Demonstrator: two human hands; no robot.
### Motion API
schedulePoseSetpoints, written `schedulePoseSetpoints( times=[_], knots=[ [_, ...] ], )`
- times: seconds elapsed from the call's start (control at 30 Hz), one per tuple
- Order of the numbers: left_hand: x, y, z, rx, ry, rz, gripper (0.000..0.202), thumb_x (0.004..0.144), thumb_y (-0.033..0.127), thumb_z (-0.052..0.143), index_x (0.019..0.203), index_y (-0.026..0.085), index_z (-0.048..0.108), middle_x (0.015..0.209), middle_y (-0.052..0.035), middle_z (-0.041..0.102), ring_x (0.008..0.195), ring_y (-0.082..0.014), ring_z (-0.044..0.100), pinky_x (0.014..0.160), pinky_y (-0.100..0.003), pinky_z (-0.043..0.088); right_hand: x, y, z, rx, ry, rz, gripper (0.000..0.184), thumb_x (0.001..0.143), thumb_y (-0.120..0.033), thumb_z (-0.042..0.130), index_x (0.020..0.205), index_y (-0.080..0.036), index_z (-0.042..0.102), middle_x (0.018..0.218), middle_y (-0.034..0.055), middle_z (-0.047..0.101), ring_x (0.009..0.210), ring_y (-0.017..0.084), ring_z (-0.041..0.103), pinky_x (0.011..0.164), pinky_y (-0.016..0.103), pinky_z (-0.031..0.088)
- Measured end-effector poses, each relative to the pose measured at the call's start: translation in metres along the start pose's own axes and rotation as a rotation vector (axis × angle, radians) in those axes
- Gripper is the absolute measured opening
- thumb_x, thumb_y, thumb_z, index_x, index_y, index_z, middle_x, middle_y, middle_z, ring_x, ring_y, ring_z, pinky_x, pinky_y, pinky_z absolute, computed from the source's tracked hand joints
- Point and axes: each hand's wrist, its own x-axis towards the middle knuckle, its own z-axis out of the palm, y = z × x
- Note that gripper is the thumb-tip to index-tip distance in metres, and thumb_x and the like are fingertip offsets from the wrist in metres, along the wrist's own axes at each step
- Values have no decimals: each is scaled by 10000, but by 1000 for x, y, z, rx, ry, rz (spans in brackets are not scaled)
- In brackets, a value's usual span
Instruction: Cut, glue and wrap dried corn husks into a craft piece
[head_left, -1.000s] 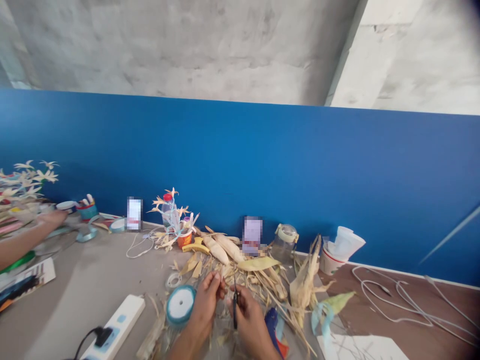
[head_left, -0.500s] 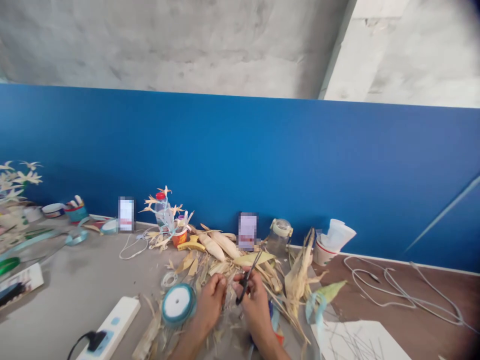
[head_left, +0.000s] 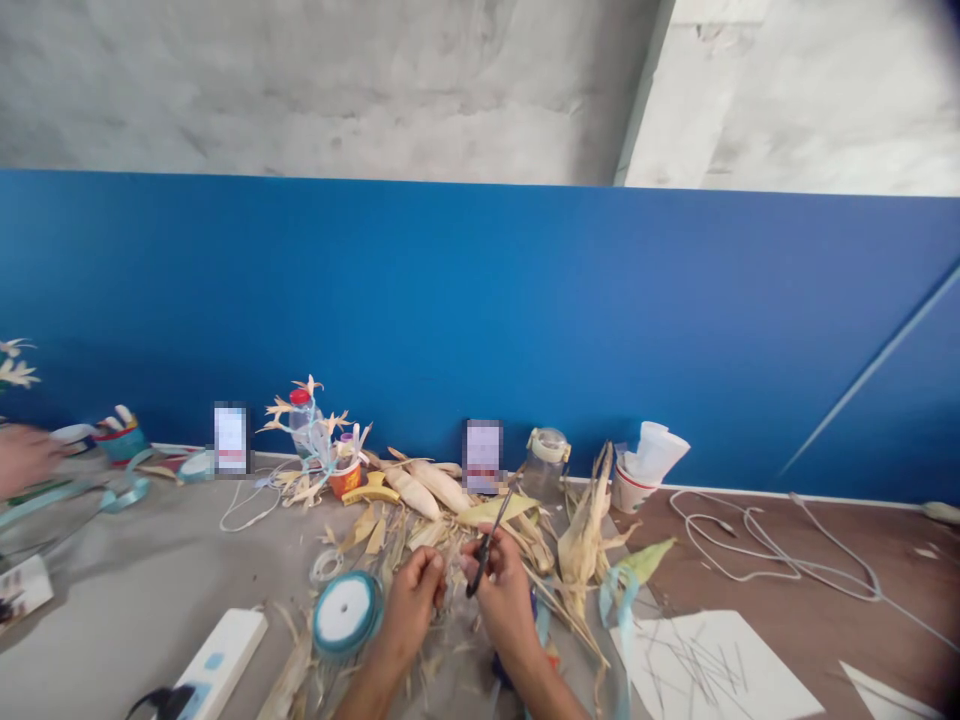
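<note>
My right hand [head_left: 504,600] is closed round the black handles of small scissors [head_left: 486,548], whose blades point up and to the right. My left hand [head_left: 412,600] sits just left of it, its fingers pinched on a thin pale strip of dried husk too small to make out well. Both hands hover over a heap of dried corn husks [head_left: 450,535] on the grey table [head_left: 150,590]. A teal ribbon spool [head_left: 343,614] lies right beside my left hand.
A white power strip [head_left: 214,662] lies front left. Peeled corn cobs [head_left: 424,488], a bottle with husk flowers [head_left: 304,425], a glass jar [head_left: 544,462], stacked cups [head_left: 645,465], white cables [head_left: 757,545] and paper sheets [head_left: 705,665] surround the heap. Another person's hand [head_left: 22,458] shows at far left.
The scissors swung from upright to tilted up-right in my right hand. The view has shifted right and down. The other person's hand at left drew back, then shows again at the edge.
</note>
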Motion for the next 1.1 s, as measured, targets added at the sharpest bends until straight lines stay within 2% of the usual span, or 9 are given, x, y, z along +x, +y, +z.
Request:
schedulePoseSetpoints(
  times=[0.2, 0.33, 0.43, 0.63, 0.77, 0.93, 1.0, 1.1],
  knots=[
    [-2, 1, 4, 28, -32, 1, 470, 710, 668, 576, 617, 209, 540, 478, 37, 445, 465, -140, 392, 497, -272, 312, 0, 4, 4, 35, -28, -8, 352, 651, -276, 614, 974, -162, 533, 831, 64, 691, 622, 155, 610, 553, 254, 481],
    [-1, 1, 2, 41, -12, 0, 440, 717, 638, 582, 622, 210, 545, 495, 27, 466, 481, -149, 414, 521, -277, 332, 1, 5, 3, 43, 3, -29, 349, 666, -283, 642, 978, -164, 540, 728, 23, 668, 599, 158, 603, 529, 246, 471],
    [-2, 1, 3, 56, -4, -4, 415, 723, 614, 589, 614, 216, 542, 481, 30, 451, 477, -151, 405, 517, -275, 314, 1, 5, 1, 7, 6, -51, 377, 666, -263, 665, 1010, -166, 543, 740, 16, 674, 594, 150, 600, 548, 245, 481],
    [-4, 0, 5, 54, -44, -11, 391, 737, 587, 583, 624, 215, 548, 485, 31, 455, 476, -153, 412, 512, -272, 310, 0, 5, 4, 24, -50, -34, 343, 665, -291, 642, 976, -172, 557, 795, 58, 707, 653, 182, 651, 583, 269, 519],
    [-1, -5, 2, 40, -15, -5, 368, 758, 558, 583, 638, 211, 552, 503, 18, 487, 482, -155, 430, 522, -277, 324, 2, 0, 2, 35, -62, -19, 338, 670, -288, 622, 983, -179, 553, 688, 8, 673, 587, 166, 626, 581, 270, 526],
    [5, -13, -4, 25, 32, -6, 351, 746, 538, 606, 645, 205, 564, 506, 30, 466, 480, -149, 417, 516, -272, 315, 2, -4, 0, 67, -68, -18, 323, 658, -271, 635, 955, -179, 547, 670, 9, 677, 553, 164, 614, 579, 280, 524],
    [7, -15, -6, 67, 67, -4, 307, 737, 493, 618, 657, 200, 572, 502, 40, 457, 480, -145, 410, 514, -267, 312, 2, -5, 1, 67, -81, -12, 321, 655, -271, 633, 950, -182, 542, 661, 0, 668, 558, 162, 614, 586, 277, 522],
    [8, -16, -10, 120, 138, 14, 190, 706, 381, 635, 735, 196, 600, 550, 30, 520, 519, -156, 454, 540, -271, 337, 1, -4, 1, 66, -90, -2, 311, 651, -267, 620, 938, -186, 534, 645, -16, 652, 559, 156, 611, 595, 271, 519]
  ],
)
